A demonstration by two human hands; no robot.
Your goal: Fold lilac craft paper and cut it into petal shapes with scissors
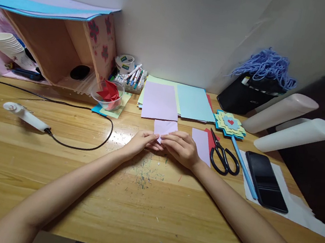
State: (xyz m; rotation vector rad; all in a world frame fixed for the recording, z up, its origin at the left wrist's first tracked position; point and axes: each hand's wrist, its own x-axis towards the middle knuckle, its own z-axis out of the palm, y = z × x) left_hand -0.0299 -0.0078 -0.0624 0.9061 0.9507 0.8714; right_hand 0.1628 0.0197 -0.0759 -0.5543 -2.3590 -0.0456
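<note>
Both my hands meet at the middle of the wooden desk [50, 169] over a small lilac paper piece [165, 127]. My left hand [140, 142] has its fingers pressed together on the paper's near left edge. My right hand [180, 147] lies over the near right part, fingers curled and pinching the paper where the hands touch. The far half of the paper shows beyond my fingers; the near part is hidden under them. Another lilac piece [202, 145] lies just right of my right hand, over a red scrap.
Black scissors [222, 155], a blue pen [244, 167] and a phone [265, 181] on white paper lie to the right. Coloured paper sheets [173, 100], markers [132, 77], a bowl with red paper [109, 94] and a corded glue gun [26, 115] sit behind and left. White rolls [296, 134] lie far right.
</note>
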